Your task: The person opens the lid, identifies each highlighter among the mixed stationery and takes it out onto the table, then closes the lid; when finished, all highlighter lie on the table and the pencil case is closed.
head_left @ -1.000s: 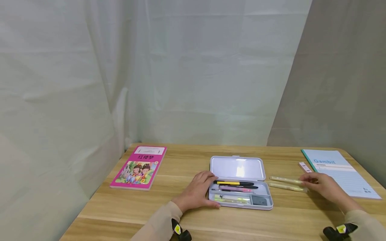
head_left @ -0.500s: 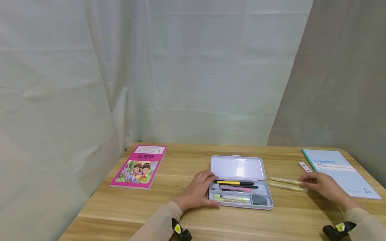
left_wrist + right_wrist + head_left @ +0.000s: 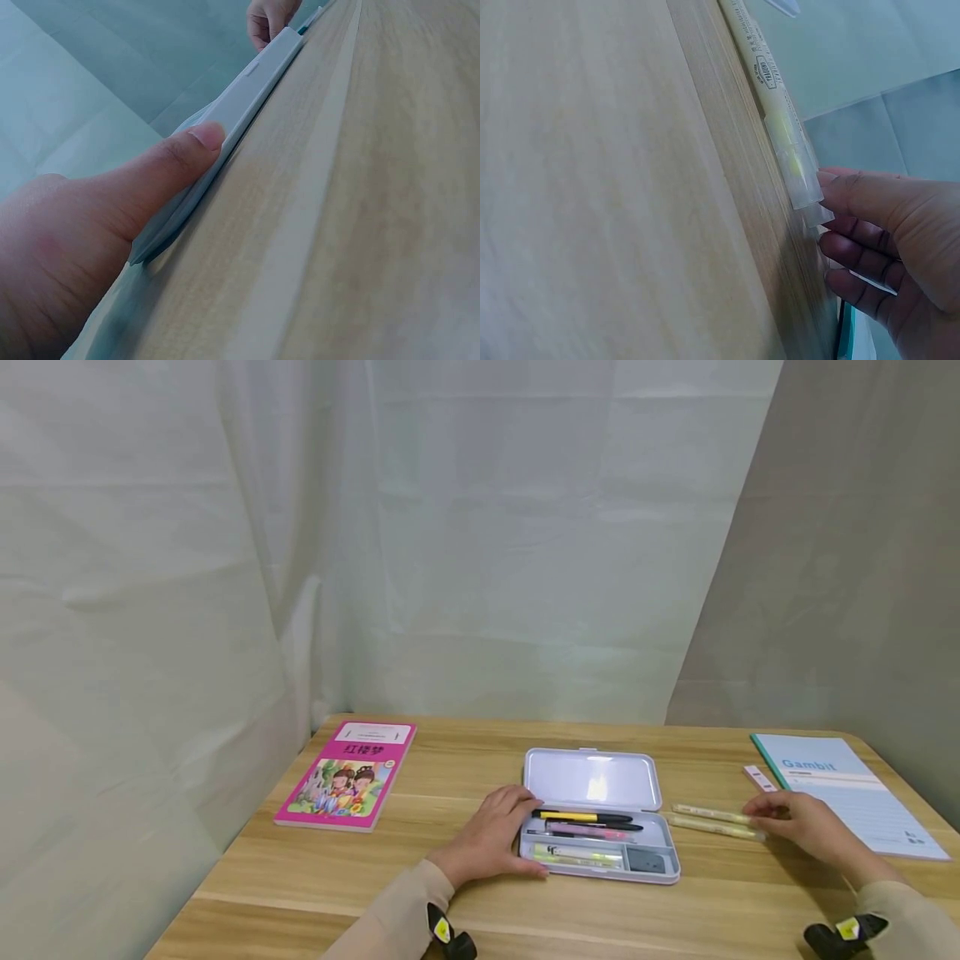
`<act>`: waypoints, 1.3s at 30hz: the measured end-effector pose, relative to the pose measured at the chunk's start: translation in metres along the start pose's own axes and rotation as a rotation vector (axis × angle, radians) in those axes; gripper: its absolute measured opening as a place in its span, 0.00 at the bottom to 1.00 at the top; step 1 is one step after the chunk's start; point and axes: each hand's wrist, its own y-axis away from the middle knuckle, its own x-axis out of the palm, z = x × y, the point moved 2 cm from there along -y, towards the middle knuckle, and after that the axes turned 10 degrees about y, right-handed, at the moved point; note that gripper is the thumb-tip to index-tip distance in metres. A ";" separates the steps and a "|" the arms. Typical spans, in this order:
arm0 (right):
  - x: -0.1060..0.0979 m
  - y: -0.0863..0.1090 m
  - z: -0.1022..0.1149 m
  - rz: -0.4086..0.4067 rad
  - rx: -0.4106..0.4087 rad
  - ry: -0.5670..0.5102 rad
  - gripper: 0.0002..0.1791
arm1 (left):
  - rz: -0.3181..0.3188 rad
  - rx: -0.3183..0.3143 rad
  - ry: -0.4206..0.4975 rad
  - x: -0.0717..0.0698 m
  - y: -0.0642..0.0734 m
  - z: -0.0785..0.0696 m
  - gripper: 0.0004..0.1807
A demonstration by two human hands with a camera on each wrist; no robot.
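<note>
My left hand (image 3: 489, 839) holds the left end of an open white pencil case (image 3: 670, 865), its thumb along the front wall in the left wrist view. In the case lie a black-and-yellow pen (image 3: 581, 816), other pens, yellow highlighters (image 3: 573, 856) and a dark grey eraser-like block (image 3: 645, 860). To the right, two pale yellow highlighters lie side by side on the table. My right hand (image 3: 798, 827) pinches the right end of the farther highlighter (image 3: 708, 814). The nearer highlighter (image 3: 761, 82) shows its clear cap beside the thumb in the right wrist view.
A pink picture-cover book (image 3: 345, 777) lies at the table's left. At the right are a light blue notebook (image 3: 847, 785) and a small pink-and-white box (image 3: 760, 778), beyond the right hand. Pale curtains (image 3: 510, 568) stand behind the wooden table (image 3: 457, 760).
</note>
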 end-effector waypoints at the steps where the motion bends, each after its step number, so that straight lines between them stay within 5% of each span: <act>1: 0.000 0.000 0.000 -0.001 -0.002 0.005 0.04 | -0.001 0.002 -0.001 0.000 0.000 0.000 0.52; 20: -0.011 0.008 0.010 -0.041 0.072 -0.015 0.09 | -0.014 0.019 -0.008 0.001 0.000 0.001 0.53; 39: -0.043 -0.005 0.064 -0.072 -0.067 -0.011 0.09 | -0.045 0.056 -0.025 0.003 0.000 0.002 0.51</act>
